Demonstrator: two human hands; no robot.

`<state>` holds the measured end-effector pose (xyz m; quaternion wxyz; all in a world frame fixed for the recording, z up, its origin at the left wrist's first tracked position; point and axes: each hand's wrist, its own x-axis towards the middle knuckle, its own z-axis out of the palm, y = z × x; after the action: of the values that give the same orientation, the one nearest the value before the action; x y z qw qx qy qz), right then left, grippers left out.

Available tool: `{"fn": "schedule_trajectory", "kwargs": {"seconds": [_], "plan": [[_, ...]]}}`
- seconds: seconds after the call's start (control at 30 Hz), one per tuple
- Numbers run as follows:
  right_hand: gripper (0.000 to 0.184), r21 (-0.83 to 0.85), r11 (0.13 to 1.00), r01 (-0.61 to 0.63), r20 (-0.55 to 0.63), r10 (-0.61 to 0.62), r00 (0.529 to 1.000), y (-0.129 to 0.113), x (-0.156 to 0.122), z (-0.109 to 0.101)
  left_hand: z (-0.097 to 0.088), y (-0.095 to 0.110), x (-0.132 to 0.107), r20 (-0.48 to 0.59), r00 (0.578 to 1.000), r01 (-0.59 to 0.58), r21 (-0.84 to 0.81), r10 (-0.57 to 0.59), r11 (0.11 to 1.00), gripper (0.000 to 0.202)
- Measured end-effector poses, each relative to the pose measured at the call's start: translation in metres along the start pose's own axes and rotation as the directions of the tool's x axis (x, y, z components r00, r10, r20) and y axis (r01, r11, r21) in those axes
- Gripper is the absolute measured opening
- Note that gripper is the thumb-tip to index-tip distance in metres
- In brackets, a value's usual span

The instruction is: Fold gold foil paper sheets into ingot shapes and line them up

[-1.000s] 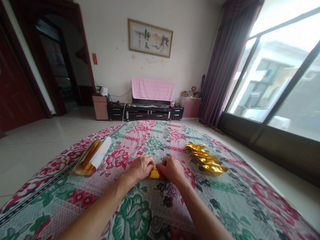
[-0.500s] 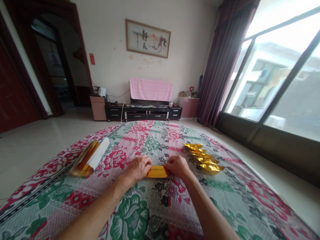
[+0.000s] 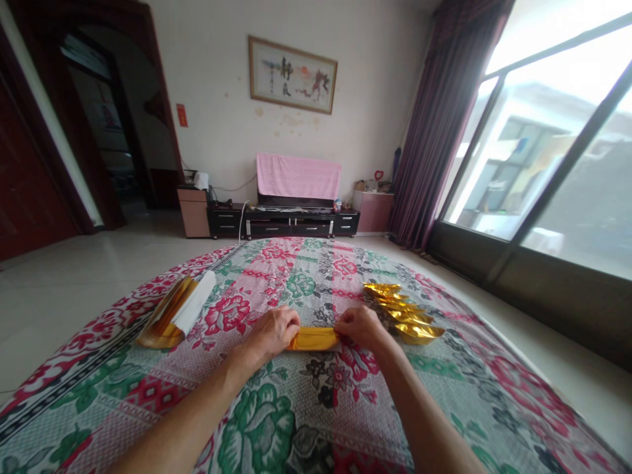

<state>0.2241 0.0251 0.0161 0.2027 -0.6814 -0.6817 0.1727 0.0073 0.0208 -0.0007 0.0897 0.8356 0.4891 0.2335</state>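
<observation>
A folded strip of gold foil paper (image 3: 313,338) lies on the floral cloth (image 3: 306,408) in front of me. My left hand (image 3: 273,330) is closed on the strip's left end with its fingers curled over it. My right hand (image 3: 362,325) pinches the right end, fingers pressed together. Both hands rest low on the cloth with the strip stretched flat between them.
A row of several finished gold paper ingots (image 3: 402,313) sits just right of my right hand. A stack of gold and white sheets (image 3: 180,313) lies to the left. Beyond the cloth are tiled floor, a dark TV stand (image 3: 286,222) and a large window (image 3: 553,151).
My hands have moved apart along the gold strip, the right one sliding rightward, so more of the strip shows between them than a second ago.
</observation>
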Motion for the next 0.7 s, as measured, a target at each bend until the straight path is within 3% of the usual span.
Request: {"fn": "schedule_trajectory", "kwargs": {"seconds": [0.3,0.53,0.7], "plan": [[0.022,-0.041,0.989,0.142,0.061,-0.14,0.988,0.0,-0.006,-0.007,0.002,-0.001,0.001,-0.007,1.0,0.019,0.023,-0.019,1.0,0.021],[0.014,-0.109,0.984,0.141,0.035,-0.138,0.99,-0.007,-0.005,0.0,0.004,0.001,0.0,0.017,1.0,0.0,0.091,-0.002,0.996,0.025],[0.014,-0.04,0.993,0.108,0.02,-0.107,0.994,-0.008,-0.002,-0.001,0.0,0.003,-0.002,-0.033,0.999,0.012,0.071,-0.01,0.997,0.02]]}}
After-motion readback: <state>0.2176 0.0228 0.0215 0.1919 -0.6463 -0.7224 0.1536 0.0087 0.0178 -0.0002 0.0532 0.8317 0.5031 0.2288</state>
